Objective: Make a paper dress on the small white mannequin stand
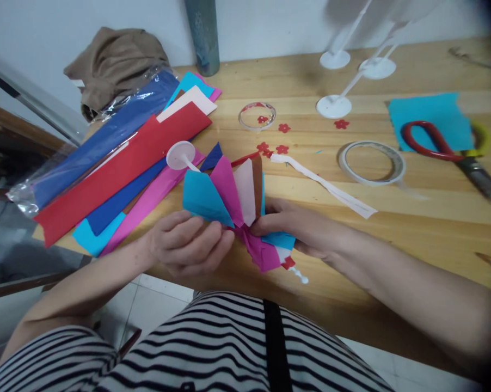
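Multicoloured paper bundle (226,188) pinched in right fingers (268,223), left fingers (200,242) curled beside it, cannot tell whether gripping

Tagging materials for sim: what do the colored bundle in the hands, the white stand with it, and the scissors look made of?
Colored bundle: likely matte paper, from flat color and sharp folds; thin fabric possible.
White stand: probably smooth plastic, from the uniform white and thin disc base.
Scissors: dull gray, metal-looking blades; red and yellow handles likely plastic, from the solid color.
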Demonstrator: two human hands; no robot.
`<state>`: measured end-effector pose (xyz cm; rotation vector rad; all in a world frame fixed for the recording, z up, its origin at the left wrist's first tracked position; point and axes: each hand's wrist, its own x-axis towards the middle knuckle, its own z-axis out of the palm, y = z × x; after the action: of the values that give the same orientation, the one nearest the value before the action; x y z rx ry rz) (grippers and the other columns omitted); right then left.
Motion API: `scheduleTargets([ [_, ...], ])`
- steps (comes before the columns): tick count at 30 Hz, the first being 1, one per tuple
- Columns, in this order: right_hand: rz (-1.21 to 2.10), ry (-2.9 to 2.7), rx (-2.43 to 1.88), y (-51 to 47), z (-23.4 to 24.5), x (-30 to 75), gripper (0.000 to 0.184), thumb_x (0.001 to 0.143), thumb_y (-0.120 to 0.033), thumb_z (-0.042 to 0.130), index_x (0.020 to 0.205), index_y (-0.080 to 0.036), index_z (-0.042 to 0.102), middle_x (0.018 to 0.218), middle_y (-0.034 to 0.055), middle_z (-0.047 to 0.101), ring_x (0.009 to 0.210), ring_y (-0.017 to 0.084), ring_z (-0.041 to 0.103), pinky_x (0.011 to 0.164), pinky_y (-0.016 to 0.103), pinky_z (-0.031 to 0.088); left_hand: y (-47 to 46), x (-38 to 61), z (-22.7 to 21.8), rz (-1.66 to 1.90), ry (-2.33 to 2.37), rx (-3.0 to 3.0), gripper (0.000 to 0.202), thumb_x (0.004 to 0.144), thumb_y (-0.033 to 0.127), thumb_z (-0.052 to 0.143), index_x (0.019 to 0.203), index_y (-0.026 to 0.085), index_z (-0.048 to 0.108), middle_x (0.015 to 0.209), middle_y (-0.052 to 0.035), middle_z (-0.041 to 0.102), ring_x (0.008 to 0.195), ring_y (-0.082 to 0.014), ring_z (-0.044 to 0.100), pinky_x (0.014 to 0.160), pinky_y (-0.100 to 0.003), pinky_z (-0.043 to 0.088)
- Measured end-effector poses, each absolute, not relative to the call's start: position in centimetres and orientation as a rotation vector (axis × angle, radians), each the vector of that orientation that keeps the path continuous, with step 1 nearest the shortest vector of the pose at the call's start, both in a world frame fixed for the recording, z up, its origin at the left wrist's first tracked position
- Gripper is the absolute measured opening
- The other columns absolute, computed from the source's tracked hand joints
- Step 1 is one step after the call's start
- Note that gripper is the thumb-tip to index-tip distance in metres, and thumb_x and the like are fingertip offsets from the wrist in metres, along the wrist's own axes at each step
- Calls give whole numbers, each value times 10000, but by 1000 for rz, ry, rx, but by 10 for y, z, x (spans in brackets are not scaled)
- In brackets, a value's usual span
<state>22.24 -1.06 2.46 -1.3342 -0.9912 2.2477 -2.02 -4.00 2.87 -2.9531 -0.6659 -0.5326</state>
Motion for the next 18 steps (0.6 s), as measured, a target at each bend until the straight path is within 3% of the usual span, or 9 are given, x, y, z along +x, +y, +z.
scheduleTargets([
  [4, 2243, -979, -1347, -11, 25, 222, 137, 488, -227, 720, 607, -181, 669, 599, -11, 636, 563, 107, 519, 483, 209, 387, -31, -18, 32, -567, -658, -2773, 203, 931, 318, 656, 1125, 299, 711, 968, -13, 746, 907, -201, 687, 804, -376, 612],
  [10, 2257, -970, -1342, -11, 25, 222, 120, 523, -204, 710, 633, -185, 667, 603, -11, 625, 543, 99, 494, 472, 217, 370, -20, -16, 37, -791, -286, -2405, 201, 886, 4, 639, 858, 189, 713, 753, 38, 639, 657, -92, 582, 568, -226, 508],
  [14, 2259, -955, -1352, -10, 25, 222, 92, 549, -175, 705, 626, -188, 656, 611, -10, 627, 552, 99, 502, 485, 211, 383, -18, -11, 40, -784, -342, -2473, 180, 912, 1, 619, 890, 150, 718, 756, 16, 653, 631, -96, 592, 521, -234, 512],
  [18, 2266, -948, -1355, -11, 24, 222, 82, 562, -156, 705, 617, -190, 654, 608, -9, 624, 555, 98, 499, 482, 203, 379, -19, -6, 46, -763, -373, -2482, 195, 946, 30, 590, 877, 179, 696, 762, 25, 667, 645, -90, 597, 517, -217, 514],
])
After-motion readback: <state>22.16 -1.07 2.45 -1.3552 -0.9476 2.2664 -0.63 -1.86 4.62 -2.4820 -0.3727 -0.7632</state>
